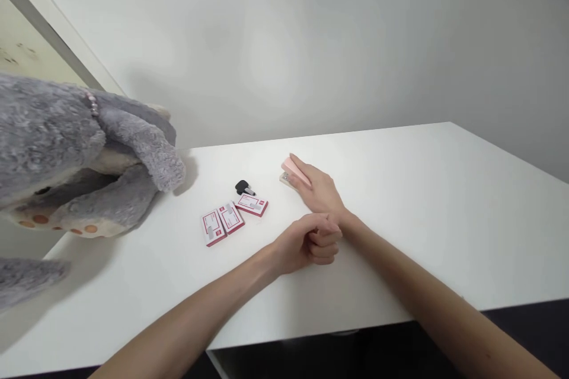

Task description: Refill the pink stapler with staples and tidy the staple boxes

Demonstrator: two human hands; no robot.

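Note:
My right hand (320,189) is wrapped around a pink-topped stapler (297,170) with a pale base, lying on the white table. A small silvery part shows between its pink top and the base; my fingers cover the rest. Close to my right wrist, my left hand (310,243) is curled into a loose fist, with nothing visible in it. To the left of the stapler lie three small white-and-red boxes, a right one (252,204), a middle one (231,217) and a left one (213,227). Just behind them is a black staple remover (244,188) with a silver end.
A big grey plush toy (133,148) with a bead band sits at the table's left side. Behind the white table (422,201) stands a pale wall (311,47). The table's front edge runs beneath my forearms, with a dark space below it.

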